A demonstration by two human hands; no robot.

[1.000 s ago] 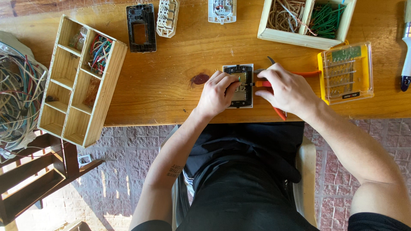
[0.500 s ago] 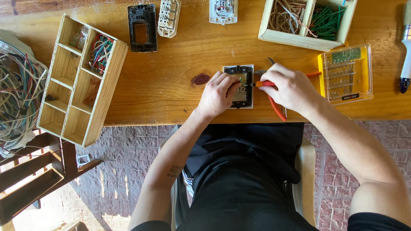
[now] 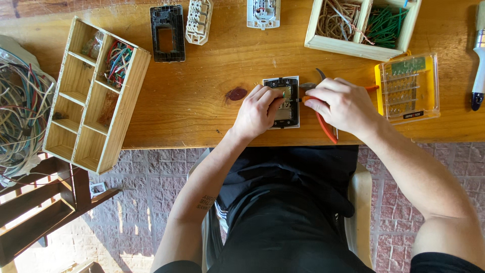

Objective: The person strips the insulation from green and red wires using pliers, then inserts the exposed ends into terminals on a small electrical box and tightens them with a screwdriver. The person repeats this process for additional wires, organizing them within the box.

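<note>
The left hand [image 3: 258, 111] presses down on a black and white square wall switch plate [image 3: 286, 102], fingers curled over its left side. The right hand [image 3: 341, 103] grips red-handled metal pliers [image 3: 326, 124], tips touching the plate's right edge. Both rest on the orange wooden surface [image 3: 202, 96]. A yellow plastic screw box [image 3: 406, 87] sits just right of the right hand

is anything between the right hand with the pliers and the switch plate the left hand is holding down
Nothing visible does. The right hand holds the red-handled pliers with the tip at the switch plate edge, beside the left hand.
</note>
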